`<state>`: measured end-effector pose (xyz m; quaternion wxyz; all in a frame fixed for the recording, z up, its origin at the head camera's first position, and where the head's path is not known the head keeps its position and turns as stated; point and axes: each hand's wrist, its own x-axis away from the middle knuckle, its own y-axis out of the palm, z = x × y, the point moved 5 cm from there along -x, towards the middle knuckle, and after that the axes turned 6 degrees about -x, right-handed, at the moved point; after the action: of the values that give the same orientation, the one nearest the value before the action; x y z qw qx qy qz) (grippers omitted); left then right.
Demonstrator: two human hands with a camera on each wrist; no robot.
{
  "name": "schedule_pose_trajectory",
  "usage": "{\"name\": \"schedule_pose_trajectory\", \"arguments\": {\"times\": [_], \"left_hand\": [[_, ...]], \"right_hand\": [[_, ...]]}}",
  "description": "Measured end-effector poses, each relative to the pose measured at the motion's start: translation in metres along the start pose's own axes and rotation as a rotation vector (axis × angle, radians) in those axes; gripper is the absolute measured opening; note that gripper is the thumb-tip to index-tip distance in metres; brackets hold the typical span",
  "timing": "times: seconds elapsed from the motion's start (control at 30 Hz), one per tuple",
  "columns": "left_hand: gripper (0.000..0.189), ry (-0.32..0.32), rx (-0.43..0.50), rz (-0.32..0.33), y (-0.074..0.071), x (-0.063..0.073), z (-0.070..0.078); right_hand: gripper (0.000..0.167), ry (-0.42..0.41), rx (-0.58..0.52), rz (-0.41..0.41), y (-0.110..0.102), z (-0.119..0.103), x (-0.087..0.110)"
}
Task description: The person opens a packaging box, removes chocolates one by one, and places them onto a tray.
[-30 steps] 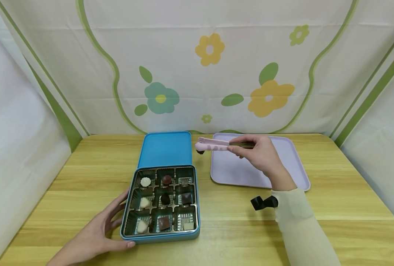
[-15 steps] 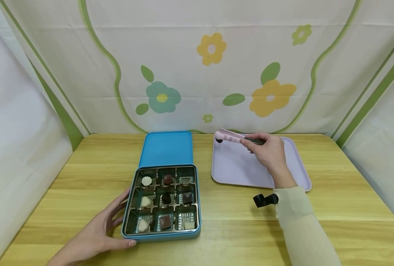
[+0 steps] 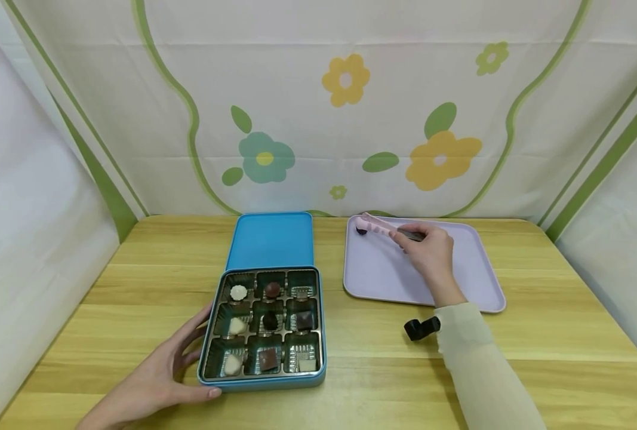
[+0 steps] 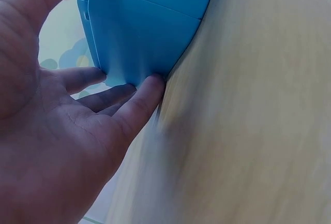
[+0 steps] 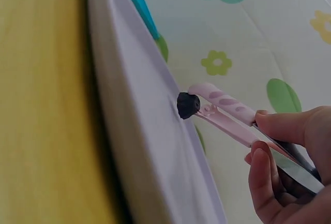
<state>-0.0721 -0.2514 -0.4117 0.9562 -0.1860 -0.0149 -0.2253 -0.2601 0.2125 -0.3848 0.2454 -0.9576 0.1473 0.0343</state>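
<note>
My left hand (image 3: 151, 376) rests against the near left corner of a blue tin (image 3: 267, 383) of chocolates, thumb along the front and fingers along the left side. In the left wrist view, nearly straight fingers (image 4: 147, 92) touch the tin's wall (image 4: 145, 32). Pink-tipped metal tongs (image 3: 379, 226) are pinched between thumb and fingers of my right hand (image 3: 431, 254). Their tips grip a dark fluted chocolate (image 5: 187, 105) at the far left corner of the lilac tray (image 3: 388, 280). Whether the chocolate touches the tray, I cannot tell.
A gold insert divides the tin; white chocolates (image 3: 239, 292), brown ones (image 3: 268, 359) and dark ones (image 3: 304, 321) sit in its compartments, while the far right compartment holds none. Behind the tin lies a blue lid (image 3: 272, 239). A black wrist mount (image 3: 421, 328) juts from my right sleeve.
My right hand has carried the tongs and the dark chocolate rightward from beside the tray to over its far left corner, then lowered them. My left hand stays at the tin.
</note>
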Motion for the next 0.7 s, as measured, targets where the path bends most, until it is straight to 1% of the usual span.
{"name": "schedule_pose_trajectory", "arguments": {"times": [0.13, 0.23, 0.37, 0.47, 0.6, 0.7], "left_hand": [[0.118, -0.001, -0.003, 0.000, 0.000, 0.000, 0.000], [0.119, -0.005, -0.002, -0.001, 0.000, 0.000, 0.001], [0.118, -0.009, -0.007, 0.004, 0.000, -0.001, 0.001], [0.118, -0.005, -0.011, 0.004, 0.000, -0.001, 0.001], [0.119, -0.010, -0.009, 0.000, 0.000, -0.001, -0.001], [0.119, -0.025, -0.002, -0.003, 0.000, -0.001, -0.001]], "right_hand": [[0.029, -0.021, 0.034, 0.015, 0.007, 0.004, 0.001], [0.027, 0.002, 0.021, 0.016, 0.010, 0.006, 0.002], [0.029, 0.023, 0.022, 0.014, 0.010, 0.005, 0.002], [0.032, 0.036, 0.013, 0.024, 0.005, 0.004, 0.003], [0.035, 0.050, 0.010, 0.044, -0.007, 0.002, 0.001], [0.038, 0.050, 0.031, 0.021, -0.016, 0.001, -0.001]]}}
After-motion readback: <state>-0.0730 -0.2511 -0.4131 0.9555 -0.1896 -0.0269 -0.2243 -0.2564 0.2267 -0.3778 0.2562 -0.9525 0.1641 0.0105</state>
